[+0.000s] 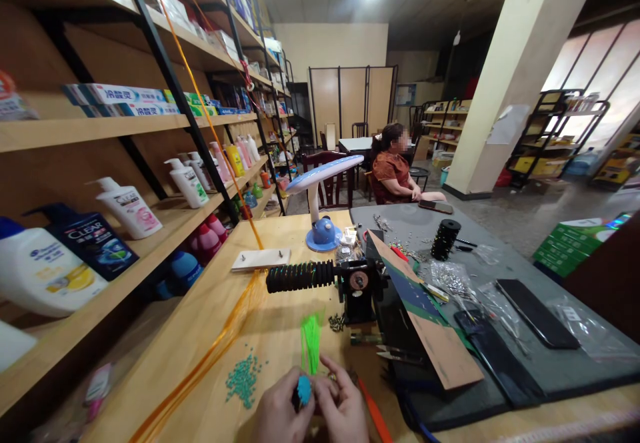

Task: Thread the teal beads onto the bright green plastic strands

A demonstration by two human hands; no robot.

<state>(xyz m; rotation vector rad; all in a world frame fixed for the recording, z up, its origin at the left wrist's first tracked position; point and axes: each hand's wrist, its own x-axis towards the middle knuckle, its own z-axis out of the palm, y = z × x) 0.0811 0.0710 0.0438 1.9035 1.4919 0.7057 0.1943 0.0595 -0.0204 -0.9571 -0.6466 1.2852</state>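
My left hand (283, 406) is closed at the bottom centre around a small dark thing with a blue end (303, 389); its kind I cannot make out. My right hand (345, 403) is beside it, thumb and fingers pinched together close to the left fingertips. What the pinch holds is too small to tell. Just beyond both hands lies a bundle of bright green strands (311, 343). A scattered pile of small teal beads (243, 379) is on the wooden table to the left. Farther back, a black ridged spool (300, 276) sticks out from a black winding device (359, 286).
Orange strands (220, 343) run through a white plate (261, 260) on the left. A blue-and-white lamp (324, 233) stands behind the spool. Scissors (400, 354), a tan board (435, 339) and a phone (537, 313) lie right. Shelves line the left; a person (393, 169) sits beyond.
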